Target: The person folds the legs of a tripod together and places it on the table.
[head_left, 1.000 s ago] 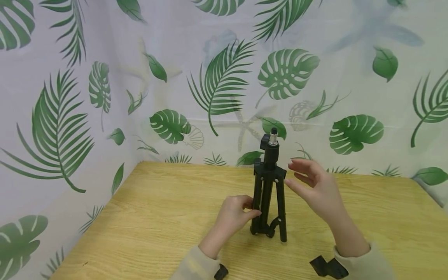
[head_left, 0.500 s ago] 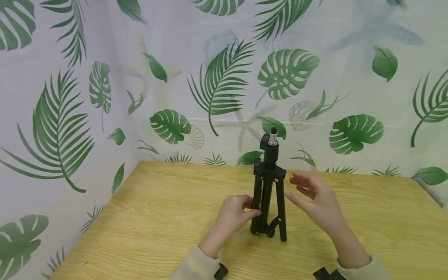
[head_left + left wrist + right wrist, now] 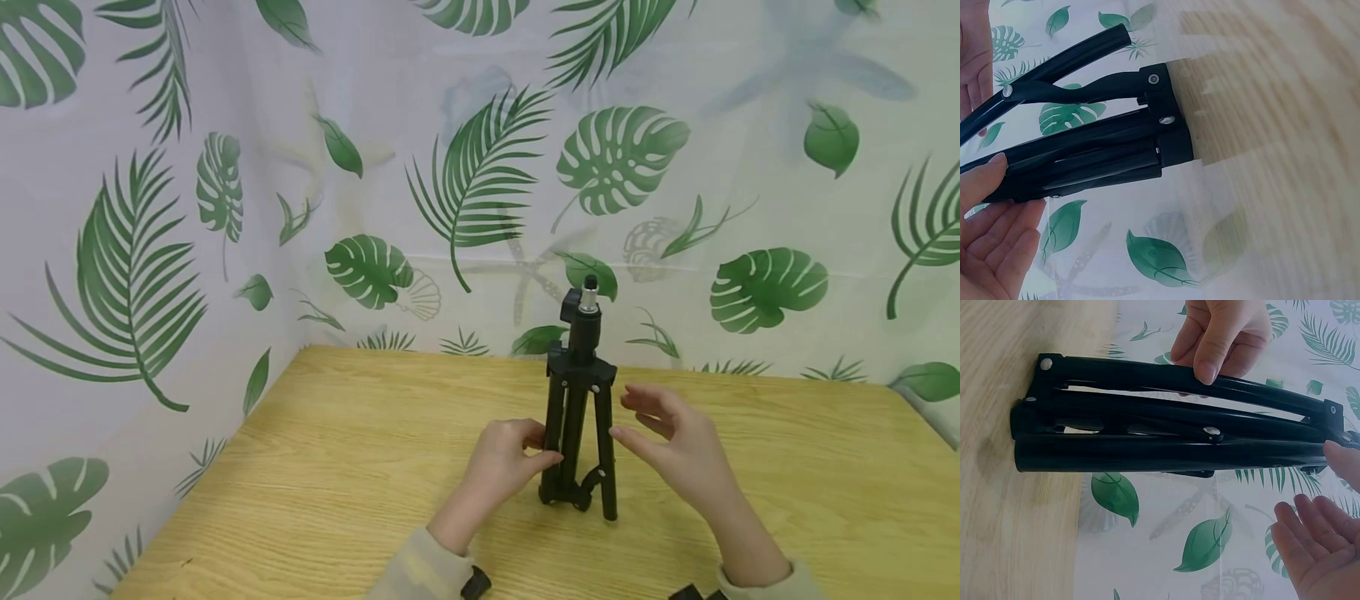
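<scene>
A small black tripod (image 3: 576,417) with a silver-tipped post stands upright on the table, its legs folded nearly together. My left hand (image 3: 498,462) holds its left leg low down; thumb and fingers lie on either side of that leg in the left wrist view (image 3: 994,225). To the right of the tripod is my right hand (image 3: 678,442), fingers apart and gently bent, holding nothing. Its thumb tip is at the right leg; in the right wrist view the thumb (image 3: 1342,464) seems to meet the leg, though contact is hard to tell.
The wooden table (image 3: 315,467) reaches back to a white cloth (image 3: 420,167) printed with green leaves, which also hangs along the left side. Black pieces (image 3: 475,582) sit by both sleeve cuffs.
My right hand has come down along the tripod's right side, from near its top joint to the middle of the right leg. My left hand and the tripod have stayed put.
</scene>
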The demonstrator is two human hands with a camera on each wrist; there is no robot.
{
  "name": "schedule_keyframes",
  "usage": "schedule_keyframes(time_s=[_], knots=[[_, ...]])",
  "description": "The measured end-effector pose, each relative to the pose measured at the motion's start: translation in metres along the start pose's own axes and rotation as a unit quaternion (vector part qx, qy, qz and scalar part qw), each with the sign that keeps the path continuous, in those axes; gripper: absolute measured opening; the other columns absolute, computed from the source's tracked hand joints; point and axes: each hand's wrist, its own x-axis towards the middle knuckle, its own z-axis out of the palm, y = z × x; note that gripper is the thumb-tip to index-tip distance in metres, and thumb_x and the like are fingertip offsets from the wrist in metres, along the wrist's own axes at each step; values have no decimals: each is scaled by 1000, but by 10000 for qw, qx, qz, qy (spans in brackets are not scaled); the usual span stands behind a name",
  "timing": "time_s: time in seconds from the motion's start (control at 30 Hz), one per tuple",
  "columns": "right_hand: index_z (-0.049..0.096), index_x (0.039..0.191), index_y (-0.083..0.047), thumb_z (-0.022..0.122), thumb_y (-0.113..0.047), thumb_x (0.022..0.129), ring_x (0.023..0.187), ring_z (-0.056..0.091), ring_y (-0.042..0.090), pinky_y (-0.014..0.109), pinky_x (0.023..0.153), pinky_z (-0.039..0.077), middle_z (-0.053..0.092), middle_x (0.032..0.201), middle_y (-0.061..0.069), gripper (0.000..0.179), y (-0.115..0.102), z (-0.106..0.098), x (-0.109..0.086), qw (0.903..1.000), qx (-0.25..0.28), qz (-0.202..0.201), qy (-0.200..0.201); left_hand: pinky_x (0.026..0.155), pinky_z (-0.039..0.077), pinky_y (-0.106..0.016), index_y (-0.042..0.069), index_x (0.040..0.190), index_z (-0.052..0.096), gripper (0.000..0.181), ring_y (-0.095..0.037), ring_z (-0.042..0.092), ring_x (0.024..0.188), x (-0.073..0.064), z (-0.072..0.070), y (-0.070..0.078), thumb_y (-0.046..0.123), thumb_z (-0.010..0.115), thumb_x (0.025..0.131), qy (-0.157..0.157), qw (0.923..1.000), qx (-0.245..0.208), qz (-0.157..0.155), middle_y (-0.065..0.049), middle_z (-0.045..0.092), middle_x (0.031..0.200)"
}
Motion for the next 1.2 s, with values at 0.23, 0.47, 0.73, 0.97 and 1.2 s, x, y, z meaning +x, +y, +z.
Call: schedule_keyframes(time_s=[0.23, 0.47, 0.73, 0.97, 1.2], knots=[[54, 111, 4, 68, -16, 79, 98, 55, 32, 37, 81, 45, 58, 106, 19, 40, 4, -2, -2, 9995, -159, 132, -226, 64, 45, -18, 7, 86, 68, 18, -4, 59, 72, 0, -1, 0, 21, 71, 75, -121, 9998, -110, -107, 0, 67, 80], [57, 107, 2, 69, -21, 78, 95, 56, 30, 39, 81, 45, 60, 102, 15, 39, 11, -2, -1, 9957, -373, 274, -807, 65, 46, -19, 7, 86, 68, 19, -5, 60, 73, -2, -2, -3, 22, 72, 75, -135, 9994, -220, -230, 0, 67, 81], [59, 101, 3, 69, -21, 77, 90, 58, 28, 42, 79, 45, 61, 98, 13, 35, 15, 3, 0, 9905, -467, 387, -1235, 65, 45, -19, 7, 88, 68, 20, -5, 60, 73, -2, -4, -3, 23, 71, 75, -160, 9993, -199, -264, 0, 67, 82], [62, 95, 0, 70, -20, 77, 84, 60, 23, 41, 76, 47, 63, 91, 8, 28, 17, 5, 0, 9878, -604, 473, -1354, 65, 46, -19, 8, 88, 69, 19, -4, 59, 73, 0, -4, -2, 22, 71, 76, -277, 9989, -235, -312, 1, 67, 82], [63, 88, -3, 69, -13, 76, 77, 60, 16, 39, 73, 48, 63, 83, 1, 17, 18, 8, 1, 9858, -648, 467, -1475, 65, 46, -20, 7, 87, 69, 19, -4, 60, 72, 0, -6, -1, 22, 71, 75, -356, 9983, -280, -357, 1, 67, 81]])
